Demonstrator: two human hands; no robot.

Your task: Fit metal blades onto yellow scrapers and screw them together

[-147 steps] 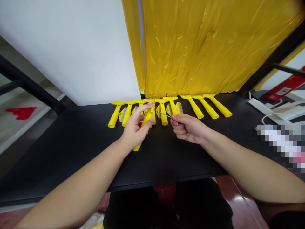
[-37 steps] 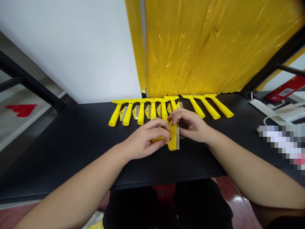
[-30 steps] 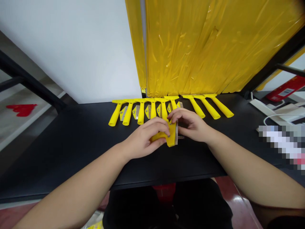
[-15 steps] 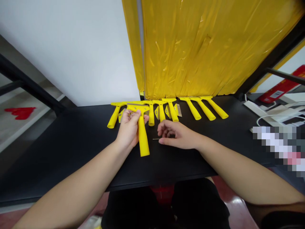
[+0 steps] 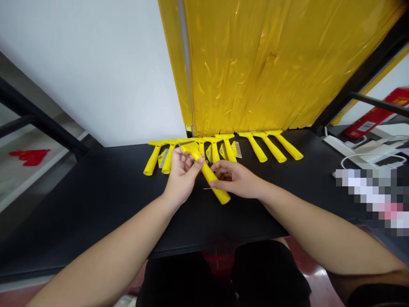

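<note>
Two bare hands at one yellow scraper [image 5: 220, 194], above near-middle part of black table [image 5: 105, 213]; handle slants near-right. Step looks like turning or steadying it; next move seems to call for firm left pinch. Left hand [image 5: 179, 183] closed around head end; right hand [image 5: 241, 181] half curled at handle, hold unclear. Thin metal rod [image 5: 207, 188] just beside. Farther: yellow-handled tools [image 5: 151, 161] in row, yellow wrap [image 5: 236, 76] behind.

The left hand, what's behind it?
Parts of a row of yellow scrapers on the black table peek out. Whatever is right behind the left hand is covered, so I can't tell.
</note>
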